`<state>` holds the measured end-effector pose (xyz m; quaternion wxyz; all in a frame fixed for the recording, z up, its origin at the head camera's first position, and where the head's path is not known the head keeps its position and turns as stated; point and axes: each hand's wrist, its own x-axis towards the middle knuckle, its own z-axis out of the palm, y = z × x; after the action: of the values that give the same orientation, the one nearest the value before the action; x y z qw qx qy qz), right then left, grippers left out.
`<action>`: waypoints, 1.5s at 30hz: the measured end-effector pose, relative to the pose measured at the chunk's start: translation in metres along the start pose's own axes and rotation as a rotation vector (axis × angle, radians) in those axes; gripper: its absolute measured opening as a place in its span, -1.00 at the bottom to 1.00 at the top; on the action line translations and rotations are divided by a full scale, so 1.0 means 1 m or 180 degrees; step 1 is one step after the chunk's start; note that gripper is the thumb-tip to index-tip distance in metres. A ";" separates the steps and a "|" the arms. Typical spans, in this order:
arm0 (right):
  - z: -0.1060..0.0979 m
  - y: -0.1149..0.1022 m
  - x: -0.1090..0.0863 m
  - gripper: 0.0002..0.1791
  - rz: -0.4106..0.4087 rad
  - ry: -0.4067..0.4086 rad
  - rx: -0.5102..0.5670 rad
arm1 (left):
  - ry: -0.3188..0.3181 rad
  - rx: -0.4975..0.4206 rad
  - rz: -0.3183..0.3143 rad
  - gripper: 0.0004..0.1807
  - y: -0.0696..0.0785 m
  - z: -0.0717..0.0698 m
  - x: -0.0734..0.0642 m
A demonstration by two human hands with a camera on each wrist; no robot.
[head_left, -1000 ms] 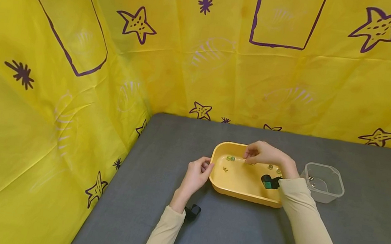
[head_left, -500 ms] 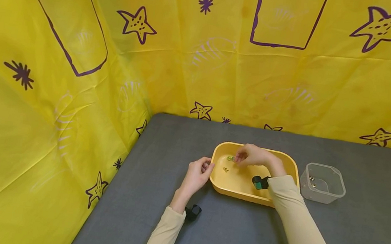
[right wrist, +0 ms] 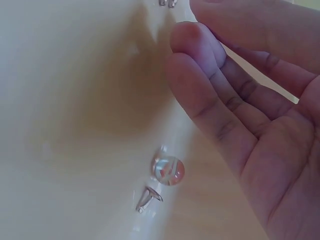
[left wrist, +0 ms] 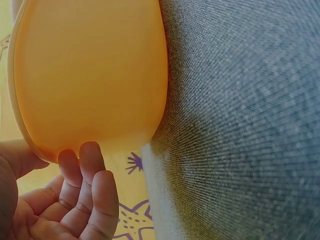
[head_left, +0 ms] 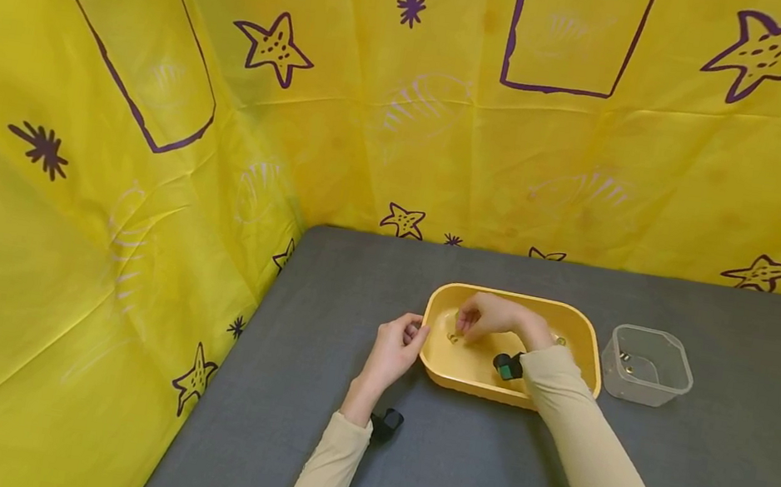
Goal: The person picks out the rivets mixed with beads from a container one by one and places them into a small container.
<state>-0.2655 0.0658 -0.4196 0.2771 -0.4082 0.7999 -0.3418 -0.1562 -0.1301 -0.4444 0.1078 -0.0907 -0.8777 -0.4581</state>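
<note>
A yellow plastic tub point(head_left: 489, 394) lies on the table, and my left hand point(head_left: 395, 351) holds its left rim. In the left wrist view the thumb is at the rim and the fingertips touch the outer wall point(left wrist: 95, 75). My right hand point(head_left: 489, 315) hovers inside the tub near its left end, fingers bent, beside small gold-coloured metal pieces point(head_left: 452, 338). Nothing shows between thumb and fingertips in the right wrist view. That view also shows a clear glass marble point(right wrist: 169, 170) beside a small metal piece with a round head and stem, like a cufflink point(right wrist: 150, 199).
Right of the tub stands a clear plastic container point(head_left: 647, 391) with a few small metal pieces point(head_left: 626, 363) in it. The grey table point(head_left: 477, 475) meets a yellow patterned cloth point(head_left: 345, 144) at the back and left. Another marble point(head_left: 560, 341) lies at the tub's right.
My right hand has moved left inside the tub, from its middle to over the left end, where green marbles were seen and are now hidden. My left hand stays on the rim.
</note>
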 end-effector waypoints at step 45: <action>0.013 -0.010 0.019 -0.93 0.0293 -0.0078 -0.0324 | -0.0020 -0.0026 -0.0038 -0.78 -0.001 0.001 0.000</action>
<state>-0.2612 0.0419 -0.4233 0.2811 -0.3887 0.8307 -0.2826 -0.1564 -0.1297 -0.4461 0.1020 -0.0874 -0.8767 -0.4619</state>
